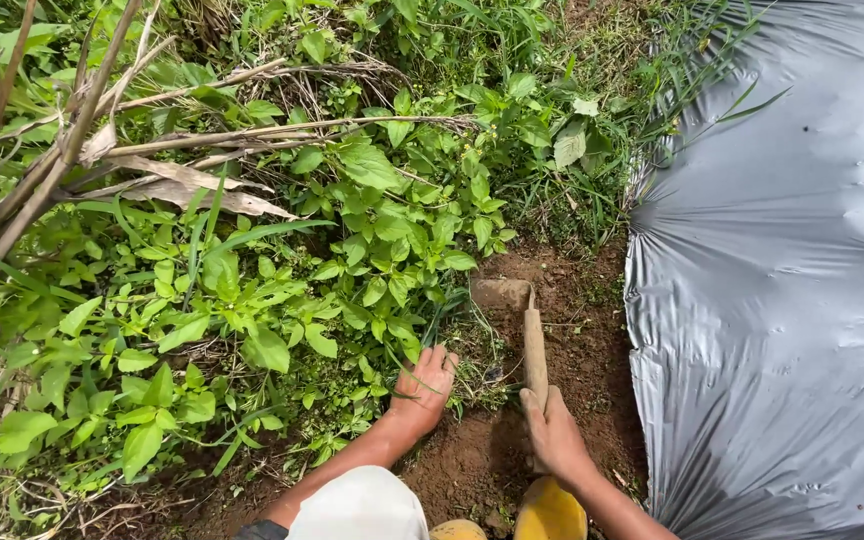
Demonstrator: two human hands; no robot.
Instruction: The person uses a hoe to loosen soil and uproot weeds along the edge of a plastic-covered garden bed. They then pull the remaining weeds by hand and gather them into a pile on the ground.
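Over at 9 o'clock the leafy weeds (pixel 252 290) crowd in; left hand (pixel 424 385), fingers bunched, grabs stems at their base, right hand (pixel 555 432) wraps the hoe (pixel 527 335), blade in soil at 12. Looks mid-weeding; next chop needs care beside the plastic mulch (pixel 782 300).

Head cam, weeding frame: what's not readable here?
- Head view: left hand fingers are buried in the weeds; what they grip is hidden.
- Hoe blade is soil-coated and partly in the soil; its edge is unclear.
- Right hand covers the handle's lower end.
- Silver plastic sheet is cut off by the right edge.
- Yellow boot is cut off by the bottom edge.
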